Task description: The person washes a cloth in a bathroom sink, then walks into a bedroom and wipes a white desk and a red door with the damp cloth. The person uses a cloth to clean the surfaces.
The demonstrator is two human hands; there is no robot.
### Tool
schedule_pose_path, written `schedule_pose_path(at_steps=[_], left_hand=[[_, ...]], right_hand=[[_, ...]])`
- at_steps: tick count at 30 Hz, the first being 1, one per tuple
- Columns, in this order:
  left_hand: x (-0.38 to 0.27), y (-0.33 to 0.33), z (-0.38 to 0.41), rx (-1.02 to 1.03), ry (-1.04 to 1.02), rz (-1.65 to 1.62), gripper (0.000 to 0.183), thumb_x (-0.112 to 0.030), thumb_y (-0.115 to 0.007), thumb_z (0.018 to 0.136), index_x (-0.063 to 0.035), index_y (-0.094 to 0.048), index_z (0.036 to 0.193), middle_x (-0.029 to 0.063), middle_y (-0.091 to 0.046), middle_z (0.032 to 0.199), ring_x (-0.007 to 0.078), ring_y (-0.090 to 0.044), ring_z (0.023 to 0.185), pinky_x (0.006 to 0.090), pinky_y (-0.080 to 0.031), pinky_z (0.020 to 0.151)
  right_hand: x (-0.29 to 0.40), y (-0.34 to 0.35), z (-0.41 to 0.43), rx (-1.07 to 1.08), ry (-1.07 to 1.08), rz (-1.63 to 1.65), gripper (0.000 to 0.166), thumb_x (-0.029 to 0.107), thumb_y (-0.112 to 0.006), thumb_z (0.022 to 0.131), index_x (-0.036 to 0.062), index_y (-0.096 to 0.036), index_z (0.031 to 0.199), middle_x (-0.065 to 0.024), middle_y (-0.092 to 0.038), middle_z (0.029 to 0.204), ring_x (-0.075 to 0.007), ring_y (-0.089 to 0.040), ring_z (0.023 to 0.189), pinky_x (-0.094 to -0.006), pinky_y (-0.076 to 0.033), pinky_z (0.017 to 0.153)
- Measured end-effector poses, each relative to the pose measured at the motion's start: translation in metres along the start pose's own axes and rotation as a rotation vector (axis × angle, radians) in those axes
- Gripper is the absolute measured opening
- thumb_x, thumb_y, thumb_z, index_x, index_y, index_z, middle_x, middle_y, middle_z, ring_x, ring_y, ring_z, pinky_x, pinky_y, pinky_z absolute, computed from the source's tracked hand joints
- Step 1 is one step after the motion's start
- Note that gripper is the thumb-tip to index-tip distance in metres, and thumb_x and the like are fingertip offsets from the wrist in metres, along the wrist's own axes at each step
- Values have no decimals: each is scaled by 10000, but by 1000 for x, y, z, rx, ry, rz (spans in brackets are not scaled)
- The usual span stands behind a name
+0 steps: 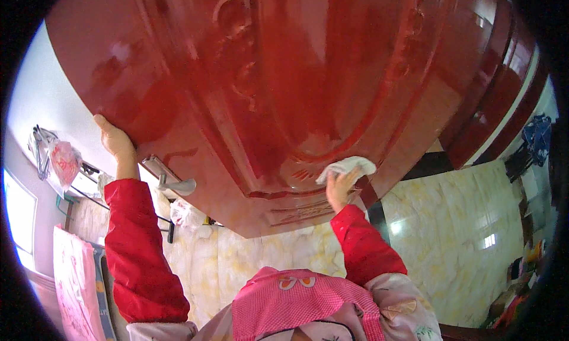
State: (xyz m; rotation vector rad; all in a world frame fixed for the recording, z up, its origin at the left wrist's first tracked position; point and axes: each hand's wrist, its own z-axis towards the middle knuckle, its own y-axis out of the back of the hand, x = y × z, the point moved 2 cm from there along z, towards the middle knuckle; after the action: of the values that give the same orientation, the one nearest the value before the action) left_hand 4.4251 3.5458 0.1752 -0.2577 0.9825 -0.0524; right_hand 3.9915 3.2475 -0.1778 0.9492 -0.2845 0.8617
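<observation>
A glossy red-brown wooden door [289, 96] with moulded and carved panels fills the view before me. My left hand [114, 138] grips the door's left edge above the lever handle [180, 186], its fingers partly hidden. In my right hand [341, 186] is a white cloth [349, 166], pressed against the lower right of the door's moulded panel. Red sleeve covers reach over both forearms, and a pink checked apron [302, 296] covers my front.
Pale marbled floor tiles [444, 216] spread below the door, with a dark tile strip at its right. Plastic bags [64, 163] hang on the left wall. Pink fabric [73, 283] hangs at lower left. Assorted items [515, 292] lie along the far right.
</observation>
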Motion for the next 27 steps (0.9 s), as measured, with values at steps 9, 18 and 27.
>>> schedule_pose_path(at_steps=[9, 18, 27], left_hand=[[-11, -2, -11, -8, -36, 14, 815, -655, -350, 919, 89, -604, 1134, 185, -642, 1101, 258, -577, 983, 341, -427, 910], [-16, 1, -13, -36, -48, 79, 852, -693, -335, 899, 83, -622, 1104, 180, -657, 1050, 244, -587, 961, 341, -437, 892], [-8, -1, -5, -30, -100, 124, 857, -701, -301, 900, 76, -657, 963, 189, -672, 942, 259, -593, 898, 367, -444, 861]], right_hand=[[80, 61, 94, -224, 441, -41, 737, 325, -559, 865, -58, -228, 1401, -375, -166, 1430, -575, -73, 1329, -681, -93, 1043], [177, 63, 81, 23, 824, -302, 539, 374, -654, 742, 190, -540, 1236, -146, -450, 1279, -470, -343, 1201, -679, -249, 944], [123, -4, -1, 825, 911, 160, 491, 149, -486, 872, 193, -453, 1360, -7, -572, 1173, -246, -553, 1027, -410, -455, 899]])
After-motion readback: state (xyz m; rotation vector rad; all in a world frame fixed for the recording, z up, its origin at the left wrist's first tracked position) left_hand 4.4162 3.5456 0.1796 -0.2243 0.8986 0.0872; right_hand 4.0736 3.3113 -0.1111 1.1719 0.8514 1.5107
